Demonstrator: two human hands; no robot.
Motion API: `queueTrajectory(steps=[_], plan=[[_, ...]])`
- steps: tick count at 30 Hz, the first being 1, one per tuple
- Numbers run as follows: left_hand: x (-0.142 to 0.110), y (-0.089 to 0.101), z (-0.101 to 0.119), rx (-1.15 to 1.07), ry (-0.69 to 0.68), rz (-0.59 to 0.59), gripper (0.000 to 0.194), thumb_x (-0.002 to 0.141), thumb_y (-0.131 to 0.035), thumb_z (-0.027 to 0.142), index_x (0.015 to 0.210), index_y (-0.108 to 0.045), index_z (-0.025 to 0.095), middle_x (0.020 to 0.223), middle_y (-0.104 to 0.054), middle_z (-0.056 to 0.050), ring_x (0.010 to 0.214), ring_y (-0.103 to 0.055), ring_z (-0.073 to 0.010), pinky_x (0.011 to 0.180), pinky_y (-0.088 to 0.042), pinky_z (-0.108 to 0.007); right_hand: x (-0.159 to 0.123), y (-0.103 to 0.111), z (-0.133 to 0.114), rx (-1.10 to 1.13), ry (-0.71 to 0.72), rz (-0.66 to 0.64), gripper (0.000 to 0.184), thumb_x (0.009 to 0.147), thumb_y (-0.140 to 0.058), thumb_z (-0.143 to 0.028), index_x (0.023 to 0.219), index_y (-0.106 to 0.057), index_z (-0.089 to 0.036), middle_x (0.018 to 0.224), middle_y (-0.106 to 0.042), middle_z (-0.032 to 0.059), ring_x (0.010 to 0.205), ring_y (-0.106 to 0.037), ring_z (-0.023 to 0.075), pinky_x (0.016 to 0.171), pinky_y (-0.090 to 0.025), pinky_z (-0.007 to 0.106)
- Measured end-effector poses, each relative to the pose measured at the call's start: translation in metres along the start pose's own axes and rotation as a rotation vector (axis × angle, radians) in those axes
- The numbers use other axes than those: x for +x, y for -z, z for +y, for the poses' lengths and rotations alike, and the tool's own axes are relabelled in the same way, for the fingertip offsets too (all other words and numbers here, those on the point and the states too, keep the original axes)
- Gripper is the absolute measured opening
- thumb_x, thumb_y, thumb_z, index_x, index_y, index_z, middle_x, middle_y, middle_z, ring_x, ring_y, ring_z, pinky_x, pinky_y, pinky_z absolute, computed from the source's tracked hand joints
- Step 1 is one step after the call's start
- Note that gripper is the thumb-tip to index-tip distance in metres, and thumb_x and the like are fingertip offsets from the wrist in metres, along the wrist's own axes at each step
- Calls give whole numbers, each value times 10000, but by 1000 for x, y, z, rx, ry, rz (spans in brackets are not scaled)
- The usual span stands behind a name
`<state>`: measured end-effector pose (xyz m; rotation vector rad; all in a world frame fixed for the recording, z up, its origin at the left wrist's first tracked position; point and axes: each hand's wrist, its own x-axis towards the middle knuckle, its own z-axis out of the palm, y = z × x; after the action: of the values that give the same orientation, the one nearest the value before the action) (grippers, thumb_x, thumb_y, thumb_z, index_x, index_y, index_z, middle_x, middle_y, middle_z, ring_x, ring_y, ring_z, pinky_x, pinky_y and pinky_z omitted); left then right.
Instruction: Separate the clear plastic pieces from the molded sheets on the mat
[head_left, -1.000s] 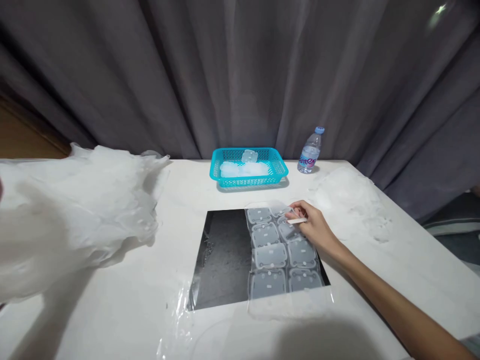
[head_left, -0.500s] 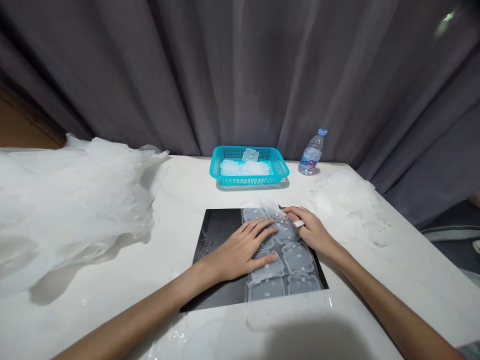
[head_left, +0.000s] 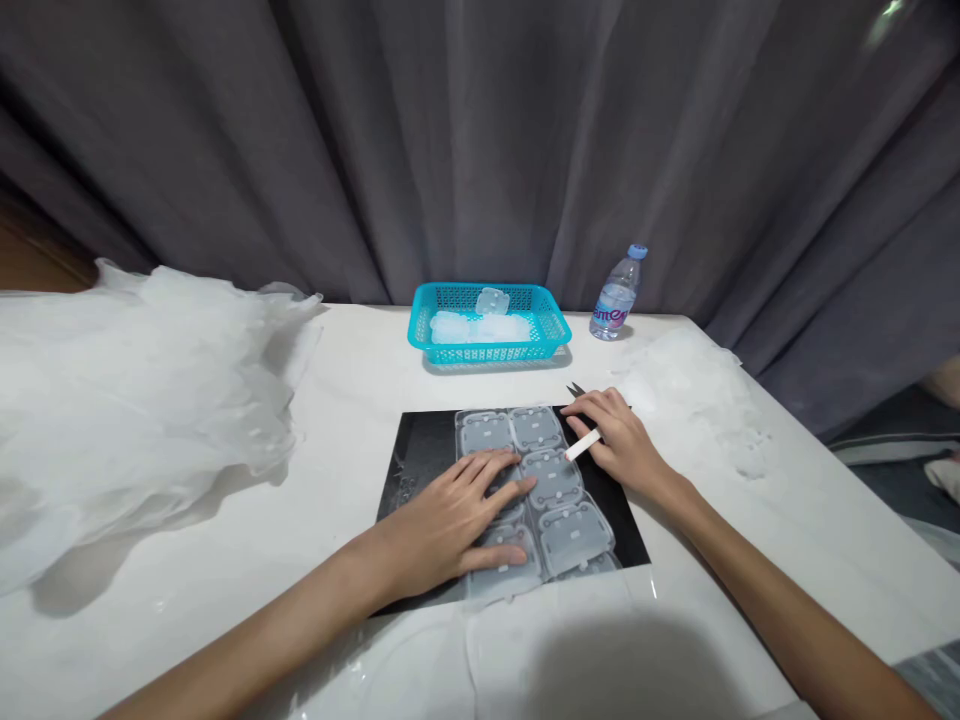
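A translucent sheet of moulded, rounded-square plastic pieces (head_left: 553,478), in two columns, lies over a black mat (head_left: 420,465). My left hand (head_left: 465,510) rests flat on the left column, fingers spread, covering part of it. At the sheet's upper right, my right hand (head_left: 615,435) is curled, with the dark pointed tips of what look like scissors (head_left: 574,390) sticking out beyond its fingers. A narrow white strip (head_left: 583,445) also juts from under those fingers; whether it belongs to the scissors I cannot tell.
A turquoise basket (head_left: 491,353) behind the mat holds several translucent pieces. Right of it stands a water bottle (head_left: 615,295). A large heap of filmy white plastic (head_left: 142,400) fills the left side, and a flatter translucent pile (head_left: 690,395) lies at right. A grey curtain (head_left: 465,140) hangs behind.
The plastic sheet has shifted up and left on the mat, and the loose flap at its top no longer shows. My left hand moved slightly left; the dark tips by my right hand show more.
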<state>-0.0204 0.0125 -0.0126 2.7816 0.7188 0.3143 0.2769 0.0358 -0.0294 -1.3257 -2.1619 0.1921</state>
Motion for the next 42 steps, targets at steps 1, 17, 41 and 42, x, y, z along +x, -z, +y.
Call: queueTrajectory(steps=[1,17,41,42], plan=[[0,3,0,-11,-4,-7,682,970,-536,705,1494,-530,269,1515,-536,-162,1397,-513,-380,1129,-456,-531,0,-1,-4,-8,43,-5,217,1078,-472,-268,1139,-672,-211,1127,-701,105,1058,-544,288,957,-463,460],[28,-7,-32,-17,185,91,652,1033,-491,639,1543,-461,234,1626,-447,-142,1492,-435,-347,1239,-357,-558,-4,-3,-16,-33,193,-121,225,1095,-469,-286,1203,-635,-180,1145,-643,119,1075,-570,272,1022,-447,473],[38,-8,-23,-16,222,119,495,1000,-583,617,1358,-644,280,1586,-547,-39,1472,-490,-306,1213,-385,-529,-11,1,-32,290,154,84,562,1123,-184,-534,1165,-648,-218,1144,-646,122,1088,-598,263,986,-487,475],[37,-9,-22,-13,231,116,503,996,-585,623,1369,-641,291,1596,-535,-34,1480,-477,-311,1214,-380,-541,-11,1,-32,338,115,75,628,1103,-147,-592,1159,-652,-225,1126,-651,113,1038,-618,250,960,-504,458]])
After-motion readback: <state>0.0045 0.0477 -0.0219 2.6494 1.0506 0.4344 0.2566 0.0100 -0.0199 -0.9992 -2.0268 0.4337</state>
